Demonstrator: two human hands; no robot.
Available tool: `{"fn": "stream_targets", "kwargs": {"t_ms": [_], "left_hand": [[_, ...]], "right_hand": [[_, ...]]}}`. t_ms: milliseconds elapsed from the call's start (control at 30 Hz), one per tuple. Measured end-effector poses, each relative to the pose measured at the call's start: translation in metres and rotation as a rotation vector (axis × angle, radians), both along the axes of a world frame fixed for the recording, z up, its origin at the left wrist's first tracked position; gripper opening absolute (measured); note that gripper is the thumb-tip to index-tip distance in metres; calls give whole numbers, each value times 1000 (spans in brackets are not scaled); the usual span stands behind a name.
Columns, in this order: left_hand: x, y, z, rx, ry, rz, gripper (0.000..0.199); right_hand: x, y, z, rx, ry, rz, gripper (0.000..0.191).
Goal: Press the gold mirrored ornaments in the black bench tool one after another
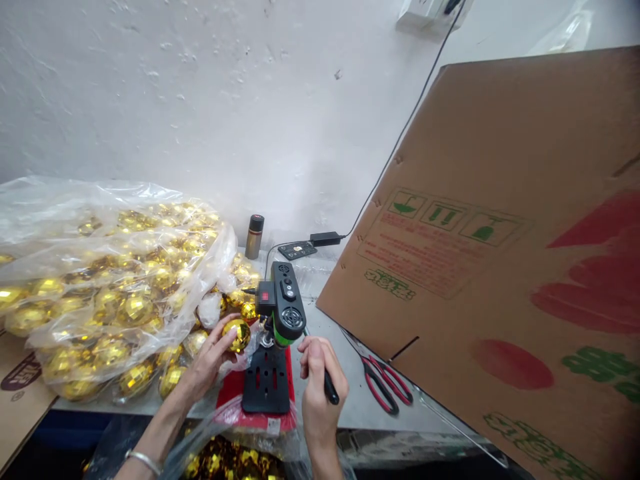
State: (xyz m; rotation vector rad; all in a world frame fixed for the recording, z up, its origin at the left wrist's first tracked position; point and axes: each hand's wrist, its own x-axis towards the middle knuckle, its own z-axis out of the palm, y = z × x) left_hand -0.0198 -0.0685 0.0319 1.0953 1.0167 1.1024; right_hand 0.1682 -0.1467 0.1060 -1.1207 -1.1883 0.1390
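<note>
Bracelet [144, 460]: silver band on the left wrist, nearer than the left fingers
Heap [235, 460]: gold balls in clear plastic, below the table edge, nearer than both sets of fingers
Right hand [320, 390]: fingers curled round a tool [331, 388], thumb laid on top
Tool grip: black, its butt showing below the right fingers; the far end is hard to make out
Left hand [204, 367]: fingers and thumb closed about a ball [236, 335]
Ball: gold, faceted, at the left fingertips, just left of the machine [290, 300]
Plate [265, 380]: black, slotted, between the two hands' fingers
Mat [227, 393]: red, under the plate, right of the left fingers
Scissors [385, 383]: red and black handles, on the table [357, 413], right of the right fingers
Machine: black with a green lower edge, over the plate, between the hands and a little beyond the fingers
Bag [203, 250]: clear, full of gold balls, left of the left fingers and beyond
Box [450, 220]: cardboard, tilted, red and green print, right of the right fingers
Bottle [255, 237]: upright, dark cap, beyond the left fingers
Remote [297, 250]: black, flat, beyond both hands' fingers
Adapter [325, 238]: black, beside the remote, its cable [400, 137] rising away from the fingers
Wall [250, 100]: white, pitted, farthest from the fingers
</note>
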Motion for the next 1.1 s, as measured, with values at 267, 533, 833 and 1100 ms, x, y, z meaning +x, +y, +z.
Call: {"fn": "stream_targets", "kwargs": {"t_ms": [267,533,833,1100], "left_hand": [[40,-23,-49,-15,76,45,73],[57,-25,-84,448,498,117,38],[61,-34,-107,720,656,125,45],[60,-30,-112,557,569,73,53]], "right_hand": [[3,0,10,26,-59,38,38],[4,-4,5,7,-57,84,36],[3,-9,2,0,-58,106,31],[2,-11,0,25,-61,103,32]]}}
